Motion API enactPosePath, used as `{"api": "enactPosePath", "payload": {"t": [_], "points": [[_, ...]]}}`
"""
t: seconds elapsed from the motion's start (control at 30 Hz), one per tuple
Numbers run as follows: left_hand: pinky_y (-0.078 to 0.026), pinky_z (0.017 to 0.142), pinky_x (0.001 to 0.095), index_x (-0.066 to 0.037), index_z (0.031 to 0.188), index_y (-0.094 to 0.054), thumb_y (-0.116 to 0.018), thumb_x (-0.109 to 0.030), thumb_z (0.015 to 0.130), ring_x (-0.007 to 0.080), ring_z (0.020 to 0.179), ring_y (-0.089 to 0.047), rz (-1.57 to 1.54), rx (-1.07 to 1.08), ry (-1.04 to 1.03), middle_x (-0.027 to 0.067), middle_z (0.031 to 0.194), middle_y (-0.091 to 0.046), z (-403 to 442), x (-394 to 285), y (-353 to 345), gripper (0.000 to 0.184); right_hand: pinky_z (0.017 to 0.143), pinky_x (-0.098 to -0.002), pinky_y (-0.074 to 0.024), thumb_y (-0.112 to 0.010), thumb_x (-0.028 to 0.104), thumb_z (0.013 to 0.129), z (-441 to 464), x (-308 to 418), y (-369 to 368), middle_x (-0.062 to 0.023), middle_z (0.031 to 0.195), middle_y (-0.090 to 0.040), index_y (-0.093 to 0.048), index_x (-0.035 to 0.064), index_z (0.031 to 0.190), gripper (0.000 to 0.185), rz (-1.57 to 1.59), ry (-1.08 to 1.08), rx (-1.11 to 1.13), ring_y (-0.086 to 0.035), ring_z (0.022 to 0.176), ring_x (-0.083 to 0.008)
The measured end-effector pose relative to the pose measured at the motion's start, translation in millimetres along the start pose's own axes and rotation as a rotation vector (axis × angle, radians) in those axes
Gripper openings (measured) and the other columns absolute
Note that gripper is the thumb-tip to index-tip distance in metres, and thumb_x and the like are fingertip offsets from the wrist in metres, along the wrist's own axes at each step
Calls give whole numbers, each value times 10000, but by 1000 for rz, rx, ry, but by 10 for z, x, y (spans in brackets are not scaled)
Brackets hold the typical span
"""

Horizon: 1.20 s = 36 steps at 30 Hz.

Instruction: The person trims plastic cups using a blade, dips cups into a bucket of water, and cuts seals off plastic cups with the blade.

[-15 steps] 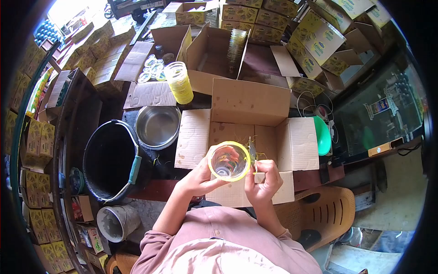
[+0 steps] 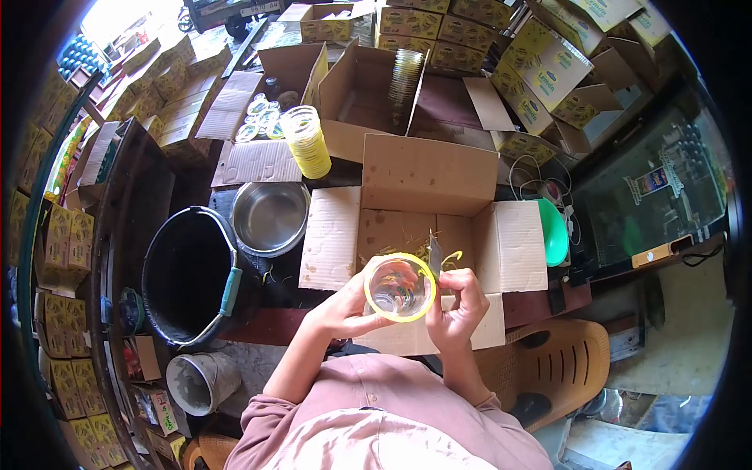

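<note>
Mostly clear, round cup (image 2: 400, 290); flat blade (image 2: 435, 255)

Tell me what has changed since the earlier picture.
The clear cup has shifted slightly right and toward the person's body, and a yellow strip now curls out beside the blade. Nothing was taken up or let go: the left hand still holds the cup, the right hand the blade. The open carton, stacked cups and black bucket stayed put.

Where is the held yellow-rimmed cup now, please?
In the head view, the clear cup is just below centre, in the left hand, beside the blade in the right hand.
</note>
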<state>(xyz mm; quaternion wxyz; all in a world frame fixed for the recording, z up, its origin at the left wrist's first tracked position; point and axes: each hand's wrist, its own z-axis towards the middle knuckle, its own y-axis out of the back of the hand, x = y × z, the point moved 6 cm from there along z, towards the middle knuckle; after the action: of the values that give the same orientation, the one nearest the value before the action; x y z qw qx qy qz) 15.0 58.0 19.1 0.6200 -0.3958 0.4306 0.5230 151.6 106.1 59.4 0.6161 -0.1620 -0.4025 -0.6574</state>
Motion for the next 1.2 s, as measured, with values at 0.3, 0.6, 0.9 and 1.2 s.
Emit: {"api": "enactPosePath", "payload": {"t": [0.3,0.6,0.9,1.2], "points": [[-359,934,345,-2,1248,-331,-716,-203,666,209,1081,-448,-18,70,-7,126,1165,-402,19,7,-3,726,561,-214,-423,-633,-55,693,19,-21,-13,-65,695,-527,-503,11,763,162,52,-27,18,-519,623,-115],[-452,847,294,0,1111,-373,-799,-182,608,210,1056,-459,363,-266,-207,136,1118,-359,21,94,39,684,547,-267,-460,-631,-45,676,1,7,-63,-107,699,-565,-534,5,787,156,-40,19,-38,-583,594,-200],[-417,898,341,-24,1145,-393,-740,-86,656,272,1095,-423,438,-261,-103,145,1130,-386,-28,58,16,602,545,-255,-444,-626,-43,686,-51,49,-122,-96,688,-548,-505,13,762,153,-124,61,-45,-553,586,-177],[-420,898,321,-20,1203,-362,-692,-57,716,228,1064,-479,168,-238,-48,124,1140,-422,-13,156,87,590,538,-253,-429,-613,-56,690,-16,9,-77,-90,677,-537,-502,16,744,143,-78,23,-18,-543,587,-172]]}}
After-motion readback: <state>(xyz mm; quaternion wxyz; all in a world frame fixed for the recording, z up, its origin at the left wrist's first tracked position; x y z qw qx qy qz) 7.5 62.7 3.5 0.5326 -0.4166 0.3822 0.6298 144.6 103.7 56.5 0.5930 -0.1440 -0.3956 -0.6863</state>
